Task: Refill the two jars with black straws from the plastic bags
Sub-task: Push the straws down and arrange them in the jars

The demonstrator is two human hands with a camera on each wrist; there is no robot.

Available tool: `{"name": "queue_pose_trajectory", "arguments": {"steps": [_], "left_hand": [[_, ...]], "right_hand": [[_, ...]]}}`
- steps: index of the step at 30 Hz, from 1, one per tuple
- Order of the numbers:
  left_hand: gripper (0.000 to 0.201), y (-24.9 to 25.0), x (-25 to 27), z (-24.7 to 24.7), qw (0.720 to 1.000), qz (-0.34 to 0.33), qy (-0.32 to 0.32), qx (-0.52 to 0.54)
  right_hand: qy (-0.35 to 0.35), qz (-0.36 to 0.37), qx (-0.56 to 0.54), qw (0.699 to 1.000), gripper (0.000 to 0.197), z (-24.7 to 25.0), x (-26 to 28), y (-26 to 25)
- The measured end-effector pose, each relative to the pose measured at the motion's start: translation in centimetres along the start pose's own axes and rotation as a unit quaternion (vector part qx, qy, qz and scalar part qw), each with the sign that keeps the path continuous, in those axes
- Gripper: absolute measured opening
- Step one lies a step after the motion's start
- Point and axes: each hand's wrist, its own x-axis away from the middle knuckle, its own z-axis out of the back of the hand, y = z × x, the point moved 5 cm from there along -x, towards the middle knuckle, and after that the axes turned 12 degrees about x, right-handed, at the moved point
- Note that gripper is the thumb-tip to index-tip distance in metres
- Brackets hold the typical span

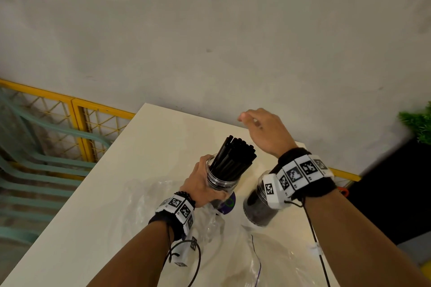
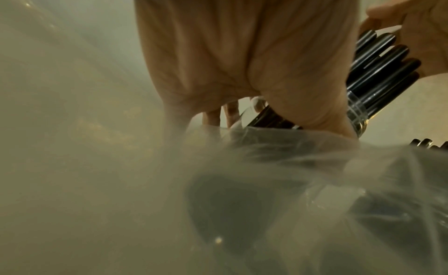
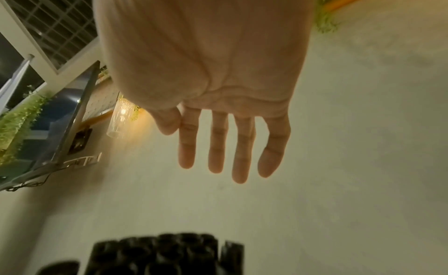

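Grey plaster wall (image 1: 210, 30) rises behind a cream table (image 1: 98, 205) whose far corner lies just beyond both hands. Under the left hand (image 1: 200, 182), its fingers curled round the threaded neck, is a clear jar (image 1: 221, 182) tilted away from the person and packed with black straws (image 1: 233, 158) that fan out of its mouth toward the right hand. In the left wrist view the same straws (image 2: 378, 68) poke past the thumb side of the palm (image 2: 242, 58), and the fingertips (image 2: 230, 112) show through the jar's clear wall. Above and beyond the straw tips hovers the right hand (image 1: 263, 133), holding nothing; the right wrist view shows its fingers (image 3: 218, 145) straight and slightly spread, with blurred straw ends (image 3: 169, 254) below them. Beneath the right wrist stands a second jar (image 1: 258, 207), upright on the table and dark with straws, partly hidden by the wrist band. Crumpled clear plastic bags (image 1: 205, 223) lie on the table under and nearer than the left wrist, spreading toward the person between the two forearms; whether any straws remain in them cannot be told. Left of the left arm, past the table edge, are a yellow mesh fence (image 1: 77, 123) and teal chairs (image 1: 35, 170); a green plant (image 1: 417, 123) sits right of the right hand.
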Motion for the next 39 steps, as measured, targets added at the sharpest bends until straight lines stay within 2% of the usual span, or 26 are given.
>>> {"name": "queue_pose_trajectory", "arguments": {"steps": [5,7,10,12,17,21,24,26,28,30,32,34,36,37,39], "left_hand": [[0.111,0.3,0.1,0.0,1.000,-0.003,0.003,0.005],[0.111,0.3,0.1,0.0,1.000,-0.002,0.007,0.006],[0.112,0.2,0.1,-0.1,1.000,-0.003,0.002,0.009],[0.113,0.1,0.0,-0.1,1.000,-0.001,0.001,0.010],[0.117,0.2,0.0,-0.1,1.000,-0.004,0.003,0.000],[0.117,0.5,0.2,-0.1,1.000,-0.008,0.005,0.001],[0.116,0.9,0.5,-0.1,1.000,-0.011,0.001,0.004],[0.114,0.9,0.5,0.0,1.000,-0.009,0.002,0.007],[0.114,0.5,0.5,0.2,1.000,-0.001,0.007,0.006],[0.115,0.3,0.4,0.1,1.000,0.007,0.005,0.005],[0.121,0.4,0.6,0.0,1.000,0.017,-0.002,0.009],[0.139,0.7,0.8,0.1,0.999,0.035,-0.007,0.015],[0.157,1.3,1.5,0.3,0.998,0.053,-0.005,0.015],[0.160,1.7,2.0,0.6,0.998,0.060,0.005,0.014],[0.151,2.6,3.2,1.4,0.997,0.068,0.032,-0.004]], "right_hand": [[-0.012,-0.004,0.004,1.000,0.042,-0.2,0.5,-0.8],[-0.039,-0.004,0.032,0.999,0.046,-1.8,1.3,-1.6],[-0.094,-0.003,0.106,0.990,0.061,-5.1,2.3,-2.4],[-0.105,-0.003,0.136,0.985,0.060,-6.7,2.6,-2.5],[-0.067,-0.001,0.125,0.990,0.045,-7.1,2.5,-2.1],[-0.083,0.005,0.133,0.988,0.048,-7.2,2.6,-2.0],[-0.122,0.001,0.113,0.986,0.059,-6.6,2.8,-2.1],[-0.105,-0.016,0.043,0.993,0.060,-4.4,3.1,-2.3],[-0.027,-0.016,-0.022,0.999,0.049,-1.0,3.4,-2.3],[0.071,0.000,-0.036,0.997,0.029,2.7,4.1,-1.7],[0.126,0.000,-0.037,0.991,0.018,5.0,5.4,-0.8],[0.118,-0.015,-0.037,0.992,0.019,5.4,7.0,-0.4],[0.079,-0.031,-0.022,0.996,0.021,3.9,9.2,-0.1],[0.059,-0.036,-0.014,0.998,0.023,2.9,10.3,0.0],[0.039,-0.040,-0.002,0.998,0.026,1.4,12.9,0.5]]}}
